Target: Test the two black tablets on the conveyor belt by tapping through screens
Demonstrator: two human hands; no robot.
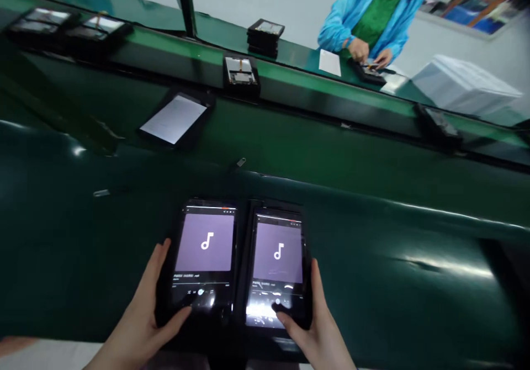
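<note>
Two black tablets stand side by side at the front of the green table, both lit with a purple music-player screen and a white note. My left hand (149,304) grips the left tablet (207,243) by its left edge, thumb over the lower front. Around the right edge of the right tablet (278,254) my right hand (314,320) is closed, its thumb on the lower screen. The fingers behind both tablets are hidden.
A tablet with a white screen (174,119) lies beyond. Opened devices (241,74) sit along the conveyor, with a stack (265,36) behind. Two small metal pieces (240,162) lie on the table (372,237). Opposite, a person in a blue jacket (335,22) handles a device beside a white box (467,85).
</note>
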